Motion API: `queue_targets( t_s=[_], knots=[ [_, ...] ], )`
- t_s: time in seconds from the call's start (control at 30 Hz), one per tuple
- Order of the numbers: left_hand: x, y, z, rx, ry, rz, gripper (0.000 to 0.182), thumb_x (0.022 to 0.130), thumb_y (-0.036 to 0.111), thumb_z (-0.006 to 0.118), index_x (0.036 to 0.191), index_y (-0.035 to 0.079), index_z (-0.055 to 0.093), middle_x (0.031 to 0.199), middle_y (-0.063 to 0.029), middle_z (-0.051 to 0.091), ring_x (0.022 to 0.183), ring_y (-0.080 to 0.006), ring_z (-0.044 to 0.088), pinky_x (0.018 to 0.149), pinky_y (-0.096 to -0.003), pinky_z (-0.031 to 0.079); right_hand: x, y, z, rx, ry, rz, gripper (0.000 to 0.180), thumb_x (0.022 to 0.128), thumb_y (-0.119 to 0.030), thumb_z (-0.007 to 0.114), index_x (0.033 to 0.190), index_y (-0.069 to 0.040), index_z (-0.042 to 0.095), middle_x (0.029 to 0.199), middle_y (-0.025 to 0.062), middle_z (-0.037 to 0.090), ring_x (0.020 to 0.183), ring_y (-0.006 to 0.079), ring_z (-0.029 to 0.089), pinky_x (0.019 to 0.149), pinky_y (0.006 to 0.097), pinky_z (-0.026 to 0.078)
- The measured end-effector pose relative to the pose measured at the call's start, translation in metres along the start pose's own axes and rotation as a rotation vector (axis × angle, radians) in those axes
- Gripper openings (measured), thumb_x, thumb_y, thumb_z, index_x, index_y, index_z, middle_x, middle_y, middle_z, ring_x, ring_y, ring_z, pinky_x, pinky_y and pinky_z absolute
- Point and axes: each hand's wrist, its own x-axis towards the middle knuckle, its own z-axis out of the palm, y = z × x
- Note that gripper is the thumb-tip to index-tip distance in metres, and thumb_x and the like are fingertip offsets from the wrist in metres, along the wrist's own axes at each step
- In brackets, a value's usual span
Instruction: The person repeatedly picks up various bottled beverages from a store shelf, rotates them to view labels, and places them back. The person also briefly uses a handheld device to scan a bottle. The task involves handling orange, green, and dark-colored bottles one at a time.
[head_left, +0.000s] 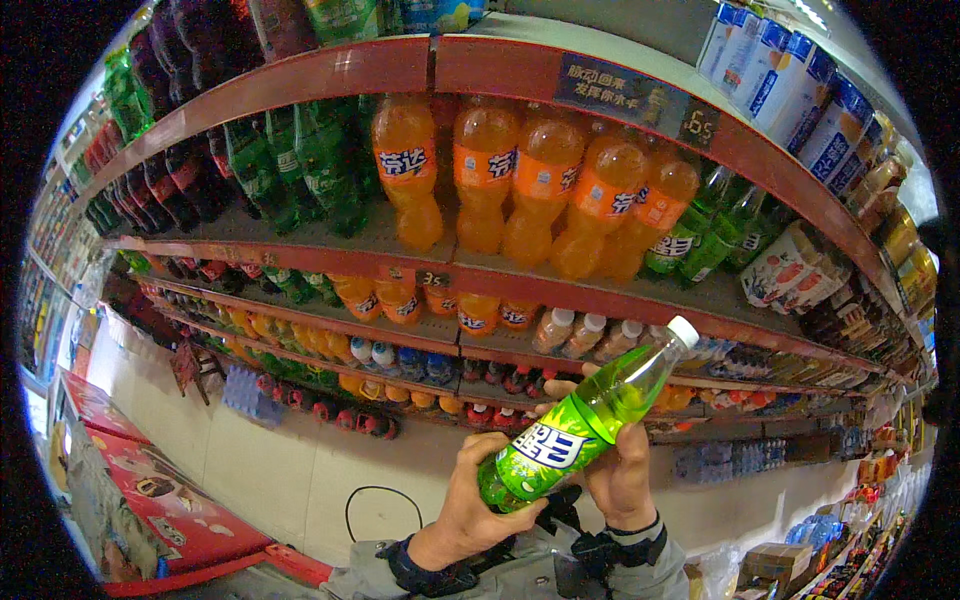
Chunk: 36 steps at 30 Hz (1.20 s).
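Observation:
A green soda bottle (559, 442) with a white cap is tilted up to the right in front of me. My left hand (480, 491) grips it around the base, thumb on the near side. Higher up, below the neck, my right hand (621, 469) holds it, its fingers partly hidden behind the bottle. Clear green liquid shows through the upper plastic, and the label bears large white writing. Beyond it, a row of large orange soda bottles (547, 180) stands on a shelf, with green bottles (709, 232) of a similar look to their right.
Red-edged store shelves (360, 270) curve across the view, packed with drinks. Dark cola bottles (180, 180) stand at the left. Blue and white cans (780, 82) are on the top right. A red printed display case (165, 495) is low on the left; a cardboard box (772, 562) sits low right.

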Motion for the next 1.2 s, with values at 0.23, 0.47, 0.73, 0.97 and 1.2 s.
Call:
queue_targets(
  t_s=[0.23,0.47,0.73,0.97,1.2],
  knots=[
    [0.008,-0.001,0.021,0.134,0.1,0.17,0.085,0.061,0.012,0.088,0.13,0.006,0.037,0.117,-0.0168,0.049,0.106,-0.0314,0.051,0.094,-0.0432,0.042,0.004,-0.017,-0.012,-0.003,-0.009,-0.028,0.085,0.086,-0.06,0.064,0.147,-0.006,0.036,0.133,0.0243,0.055,0.116,0.0348,0.061,0.099,0.0472,0.051],
    [0.014,0.006,0.05,0.168,0.169,0.172,0.086,0.058,0.012,0.089,0.128,0.006,0.04,0.118,-0.0154,0.049,0.105,-0.0307,0.051,0.093,-0.0427,0.042,0.006,-0.036,-0.028,0.078,0.031,0.013,0.08,0.082,-0.053,0.07,0.139,-0.003,0.043,0.123,0.022,0.061,0.114,0.0351,0.062,0.098,0.0473,0.052],
    [0.014,0.018,0.066,-0.331,-0.108,-0.298,0.091,0.07,0.01,0.088,0.142,0.005,0.031,0.129,-0.0156,0.049,0.118,-0.0278,0.054,0.096,-0.0424,0.048,0.012,-0.045,-0.056,0.271,0.016,0.038,0.074,0.081,-0.051,0.072,0.132,-0.003,0.048,0.117,0.0197,0.062,0.113,0.039,0.062,0.099,0.053,0.05],
    [0.018,0.02,0.071,-0.913,-0.245,-0.636,0.086,0.082,0.027,0.079,0.147,0.006,0.027,0.132,-0.0162,0.052,0.106,-0.0275,0.063,0.075,-0.0414,0.058,0.015,-0.049,-0.071,0.328,-0.078,0.01,0.076,0.08,-0.05,0.072,0.134,-0.002,0.047,0.12,0.0205,0.061,0.113,0.0395,0.061,0.1,0.0525,0.05],
    [0.018,0.025,0.072,-0.547,-0.133,-0.39,0.081,0.082,0.022,0.081,0.144,0.001,0.034,0.132,-0.0143,0.049,0.121,-0.0225,0.051,0.103,-0.0369,0.043,0.013,-0.052,-0.067,0.181,0.01,0.006,0.079,0.085,-0.053,0.066,0.143,-0.006,0.04,0.132,0.0213,0.057,0.119,0.0368,0.059,0.101,0.0485,0.049]
  ],
)
